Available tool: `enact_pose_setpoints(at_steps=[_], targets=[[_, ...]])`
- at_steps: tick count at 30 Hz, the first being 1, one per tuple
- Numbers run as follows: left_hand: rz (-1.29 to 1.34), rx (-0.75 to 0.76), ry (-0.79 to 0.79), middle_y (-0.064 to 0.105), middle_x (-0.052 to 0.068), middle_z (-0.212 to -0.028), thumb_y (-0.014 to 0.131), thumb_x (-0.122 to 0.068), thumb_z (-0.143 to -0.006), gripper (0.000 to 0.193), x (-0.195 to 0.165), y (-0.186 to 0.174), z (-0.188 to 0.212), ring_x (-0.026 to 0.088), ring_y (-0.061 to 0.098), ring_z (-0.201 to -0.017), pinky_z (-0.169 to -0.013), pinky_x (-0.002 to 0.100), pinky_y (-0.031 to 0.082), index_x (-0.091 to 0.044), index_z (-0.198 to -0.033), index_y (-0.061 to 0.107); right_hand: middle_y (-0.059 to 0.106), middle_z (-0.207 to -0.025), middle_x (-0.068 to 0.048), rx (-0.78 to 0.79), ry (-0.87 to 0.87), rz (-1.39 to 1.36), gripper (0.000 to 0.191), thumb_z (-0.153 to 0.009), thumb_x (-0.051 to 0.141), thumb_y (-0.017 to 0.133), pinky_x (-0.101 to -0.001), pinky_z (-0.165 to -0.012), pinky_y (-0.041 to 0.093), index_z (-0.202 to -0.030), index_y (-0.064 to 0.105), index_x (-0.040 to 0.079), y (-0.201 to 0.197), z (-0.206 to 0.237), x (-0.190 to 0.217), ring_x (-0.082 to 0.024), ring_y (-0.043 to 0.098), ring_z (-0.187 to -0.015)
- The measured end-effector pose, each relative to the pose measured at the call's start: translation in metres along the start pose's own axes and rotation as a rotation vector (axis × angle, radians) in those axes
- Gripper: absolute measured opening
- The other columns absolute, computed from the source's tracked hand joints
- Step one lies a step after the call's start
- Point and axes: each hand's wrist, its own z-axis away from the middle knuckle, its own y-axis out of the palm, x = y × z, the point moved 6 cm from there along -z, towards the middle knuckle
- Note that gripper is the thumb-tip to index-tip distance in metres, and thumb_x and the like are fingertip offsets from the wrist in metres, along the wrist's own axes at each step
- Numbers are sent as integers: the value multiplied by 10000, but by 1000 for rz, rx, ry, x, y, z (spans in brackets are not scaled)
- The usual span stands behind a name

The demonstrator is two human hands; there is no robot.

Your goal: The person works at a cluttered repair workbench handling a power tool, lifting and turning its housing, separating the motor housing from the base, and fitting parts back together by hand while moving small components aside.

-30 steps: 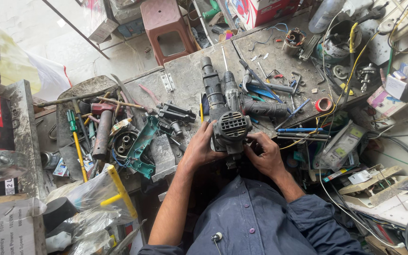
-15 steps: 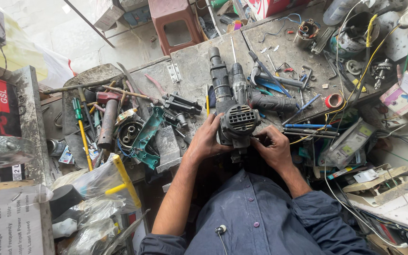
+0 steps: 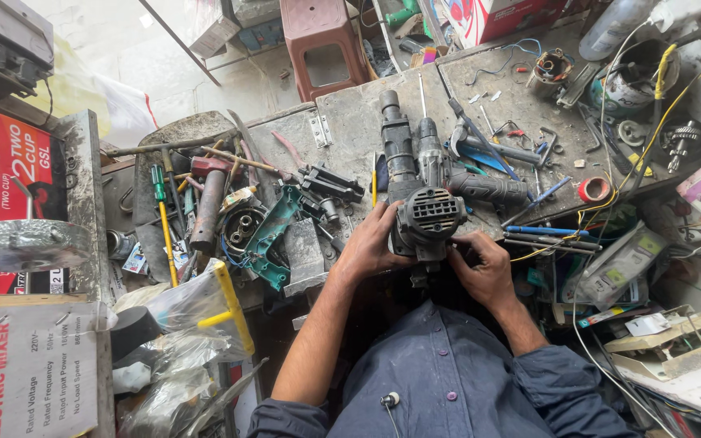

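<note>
Near the middle of the frame, both hands grip a dark power drill (image 3: 425, 212) lying on the grey counter (image 3: 346, 122). Left hand (image 3: 369, 246) wraps its side with fingers curled tight — right hand (image 3: 480, 261) pinches its lower end, fingers bent close. Just right sits a red tape roll (image 3: 593, 190); far left, a green screwdriver (image 3: 161, 212).
</note>
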Motion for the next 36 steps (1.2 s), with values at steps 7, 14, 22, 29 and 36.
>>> enact_pose_setpoints(at_steps=[7, 14, 22, 29, 36], targets=[[12, -20, 31, 568, 181, -1250, 942, -360, -584, 1063, -2, 0, 0, 405, 616, -1160, -938, 471, 534, -30, -1468, 450, 656, -856, -64, 14, 24, -15, 290, -839, 120, 762, -281, -601, 517, -1100, 682, 22, 0, -1, -2, -135, 651, -679], [21, -24, 17, 564, 196, -1278, 940, -370, -590, 1048, 0, 3, 1, 417, 601, -1189, -956, 470, 531, -42, -1465, 464, 677, -907, -88, -54, 15, 76, 243, -844, 132, 789, -309, -640, 529, -1043, 687, 36, -3, -1, 3, -171, 679, -729], [-35, -25, 5, 544, 216, -1285, 929, -398, -541, 1164, 4, 4, -2, 414, 603, -1178, -958, 471, 529, 29, -1485, 398, 719, -949, -90, -51, 142, 73, 191, -872, 112, 765, -307, -637, 541, -1045, 707, 56, 5, -2, -11, -178, 714, -712], [-46, -53, 24, 535, 235, -1304, 936, -401, -574, 1122, 7, 17, -4, 442, 568, -1213, -960, 481, 522, 27, -1473, 419, 693, -988, -98, -90, 12, 38, 265, -859, 103, 743, -292, -671, 548, -1103, 680, 20, 4, 6, -13, -153, 704, -805], [-80, -85, 78, 515, 252, -1340, 942, -492, -565, 1223, 14, 28, -6, 432, 549, -1229, -993, 461, 507, 89, -1477, 369, 699, -934, -66, -120, 211, 24, 178, -879, 109, 794, -293, -644, 540, -1010, 716, 18, 3, 9, -28, -136, 708, -744]])
